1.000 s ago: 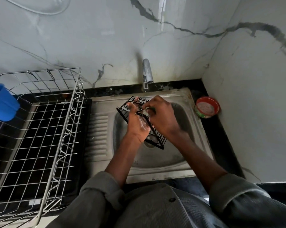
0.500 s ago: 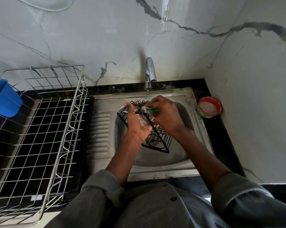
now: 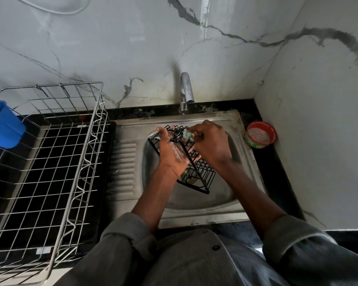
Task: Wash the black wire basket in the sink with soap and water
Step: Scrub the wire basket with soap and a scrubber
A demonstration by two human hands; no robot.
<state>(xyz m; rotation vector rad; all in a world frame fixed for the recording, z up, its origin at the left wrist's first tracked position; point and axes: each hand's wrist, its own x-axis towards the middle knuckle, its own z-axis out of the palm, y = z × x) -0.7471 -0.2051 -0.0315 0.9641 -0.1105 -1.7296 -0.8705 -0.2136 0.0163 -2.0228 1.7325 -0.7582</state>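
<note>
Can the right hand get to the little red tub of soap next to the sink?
Probably yes. The red tub sits open-topped on the counter just right of the right hand, with nothing between them. But its fingers already hold a green scrubber against the black wire basket.

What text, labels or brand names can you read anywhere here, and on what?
None can be read.
Red and green soap tub: print on its side, too blurred.
Small white label under the steel rack: too small.
Black wire basket: no text.

Probably a home kitchen: steel sink (image 3: 246,162), tap (image 3: 186,91), wire dish rack (image 3: 50,162).
</note>
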